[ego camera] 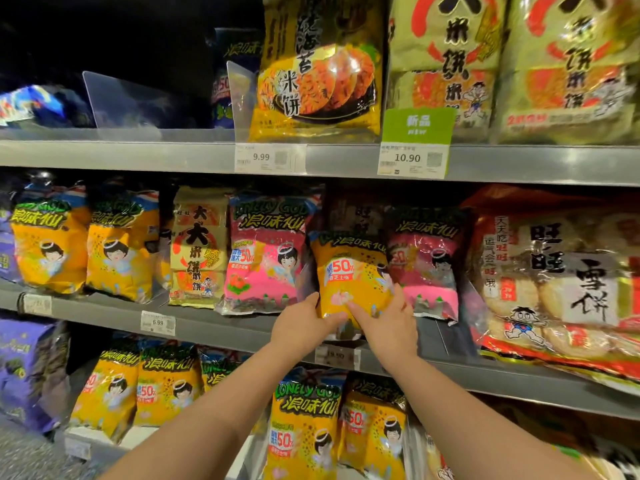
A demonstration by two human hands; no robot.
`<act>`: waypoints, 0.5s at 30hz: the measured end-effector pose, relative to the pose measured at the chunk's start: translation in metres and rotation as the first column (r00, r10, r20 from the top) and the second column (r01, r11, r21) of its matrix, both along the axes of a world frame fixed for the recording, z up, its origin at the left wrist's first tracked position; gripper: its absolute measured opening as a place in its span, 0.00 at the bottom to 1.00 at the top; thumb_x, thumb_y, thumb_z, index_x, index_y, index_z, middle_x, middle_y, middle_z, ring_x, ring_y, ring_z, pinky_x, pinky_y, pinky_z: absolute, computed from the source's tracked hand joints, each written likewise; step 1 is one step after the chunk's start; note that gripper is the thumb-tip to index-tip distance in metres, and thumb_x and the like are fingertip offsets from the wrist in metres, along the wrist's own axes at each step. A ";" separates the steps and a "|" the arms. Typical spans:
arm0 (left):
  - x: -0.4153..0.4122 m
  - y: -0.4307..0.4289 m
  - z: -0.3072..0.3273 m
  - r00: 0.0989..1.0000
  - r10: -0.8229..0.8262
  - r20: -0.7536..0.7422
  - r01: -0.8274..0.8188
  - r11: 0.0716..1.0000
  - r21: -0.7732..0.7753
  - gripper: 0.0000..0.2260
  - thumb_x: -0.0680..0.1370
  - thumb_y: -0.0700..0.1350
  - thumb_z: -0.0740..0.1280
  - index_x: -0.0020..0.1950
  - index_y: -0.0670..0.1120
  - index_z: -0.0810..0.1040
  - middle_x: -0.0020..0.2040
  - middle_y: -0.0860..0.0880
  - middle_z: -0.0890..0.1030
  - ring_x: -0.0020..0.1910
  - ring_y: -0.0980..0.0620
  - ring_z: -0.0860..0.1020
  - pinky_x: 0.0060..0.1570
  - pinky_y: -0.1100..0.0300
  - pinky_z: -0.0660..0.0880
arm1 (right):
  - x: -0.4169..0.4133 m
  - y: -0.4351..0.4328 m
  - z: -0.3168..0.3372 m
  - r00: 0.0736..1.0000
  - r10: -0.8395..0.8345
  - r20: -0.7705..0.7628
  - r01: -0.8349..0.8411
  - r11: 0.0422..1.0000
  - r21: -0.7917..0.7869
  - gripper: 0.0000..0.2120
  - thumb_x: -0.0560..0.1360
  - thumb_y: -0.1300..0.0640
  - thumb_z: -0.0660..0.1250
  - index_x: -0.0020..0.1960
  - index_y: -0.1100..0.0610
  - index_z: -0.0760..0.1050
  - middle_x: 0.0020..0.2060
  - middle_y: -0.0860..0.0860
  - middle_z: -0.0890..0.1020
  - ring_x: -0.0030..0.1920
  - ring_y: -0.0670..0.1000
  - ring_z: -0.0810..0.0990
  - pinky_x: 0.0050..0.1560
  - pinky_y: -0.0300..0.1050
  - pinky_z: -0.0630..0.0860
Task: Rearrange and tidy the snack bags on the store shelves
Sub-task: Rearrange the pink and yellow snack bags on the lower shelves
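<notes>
Left hand (304,323) fingers curl round the yellow bag (349,271) at its 7 o'clock corner. The right hand (393,323) clasps the 5 o'clock corner, one digit across the front. The bag stands upright above both hands at the middle shelf (221,327), with a pink bag (263,261) at 9 o'clock and a darker pink bag (429,268) at 3 o'clock.

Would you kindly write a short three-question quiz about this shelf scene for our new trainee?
1. True or false: the left hand and right hand both hold the yellow bag.
2. The two neighbouring bags are: A pink, B purple, C green.
3. Fill in: the price tag below the green sign reads ___.
Key: 1 true; 2 A; 3 10.90.
</notes>
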State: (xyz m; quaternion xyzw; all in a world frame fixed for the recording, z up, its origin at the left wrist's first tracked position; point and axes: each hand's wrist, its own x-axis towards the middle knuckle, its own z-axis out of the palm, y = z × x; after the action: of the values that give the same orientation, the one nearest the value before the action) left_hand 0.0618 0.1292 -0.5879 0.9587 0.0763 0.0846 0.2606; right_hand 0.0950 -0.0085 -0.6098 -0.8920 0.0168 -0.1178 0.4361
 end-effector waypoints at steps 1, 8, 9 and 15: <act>-0.002 -0.004 0.003 1.000 0.002 0.010 -0.001 0.998 -0.065 0.31 0.75 0.63 0.61 0.72 0.47 0.64 0.60 0.47 0.78 0.61 0.45 0.75 0.51 0.56 0.72 | -0.004 -0.002 -0.001 1.000 0.006 0.022 -0.006 1.000 0.006 0.46 0.68 0.35 0.67 0.76 0.54 0.49 0.68 0.60 0.67 0.68 0.61 0.66 0.67 0.55 0.65; -0.023 -0.021 0.007 0.997 0.078 0.019 -0.067 0.941 -0.332 0.23 0.75 0.61 0.63 0.65 0.48 0.73 0.60 0.46 0.79 0.59 0.45 0.76 0.52 0.54 0.70 | -0.048 -0.016 0.008 0.980 -0.012 0.199 0.002 0.999 0.046 0.39 0.70 0.40 0.68 0.73 0.56 0.58 0.68 0.55 0.69 0.69 0.57 0.66 0.68 0.54 0.65; -0.029 -0.025 0.009 0.995 0.089 0.038 -0.067 0.921 -0.385 0.23 0.75 0.60 0.63 0.65 0.48 0.74 0.61 0.46 0.78 0.60 0.44 0.75 0.54 0.54 0.70 | -0.056 -0.018 0.012 0.972 -0.022 0.235 0.010 0.999 0.052 0.38 0.70 0.40 0.68 0.72 0.56 0.59 0.67 0.54 0.69 0.69 0.56 0.65 0.68 0.53 0.64; -0.068 -0.036 -0.011 0.991 -0.070 -0.114 -0.079 0.385 -0.920 0.47 0.52 0.72 0.74 0.64 0.45 0.76 0.60 0.45 0.80 0.57 0.46 0.79 0.61 0.48 0.74 | -0.123 -0.041 -0.001 0.936 -0.022 0.352 0.010 0.999 0.035 0.29 0.72 0.42 0.63 0.68 0.55 0.66 0.61 0.53 0.73 0.65 0.55 0.69 0.65 0.50 0.63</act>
State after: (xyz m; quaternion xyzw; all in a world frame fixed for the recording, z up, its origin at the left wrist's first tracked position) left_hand -0.0066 0.0931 -0.5989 0.6560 0.1304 -0.0357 0.7425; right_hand -0.0283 -0.0497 -0.6109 -0.8492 -0.0524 -0.2790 0.4454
